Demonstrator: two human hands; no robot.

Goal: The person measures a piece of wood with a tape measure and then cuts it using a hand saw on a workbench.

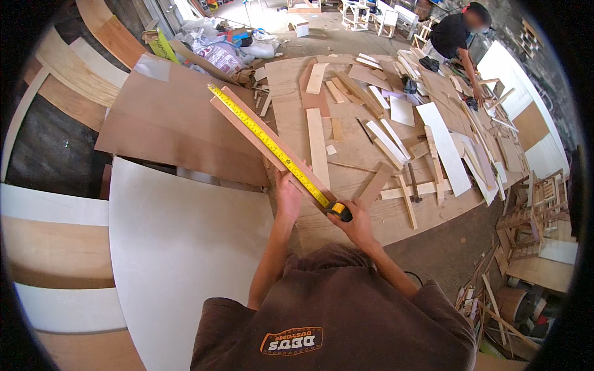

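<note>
My left hand (287, 196) supports a narrow wooden strip (247, 130) from below, its fingers partly hidden behind the wood. The strip slants up and away to the left, with what looks like a second one alongside. My right hand (359, 226) grips a black and yellow tape measure (339, 211) at the strip's near end. Its yellow blade (288, 161) runs out along the wood and passes slightly beyond the far end.
Ahead, a plywood worktop (291, 99) bears scattered offcuts, a long white board (442, 148) and a hammer (414, 185). At left stand a brown sheet (179, 117) and a large white panel (185, 235). A person (458, 37) reaches over the far right side. Scrap wood (489, 309) lies lower right.
</note>
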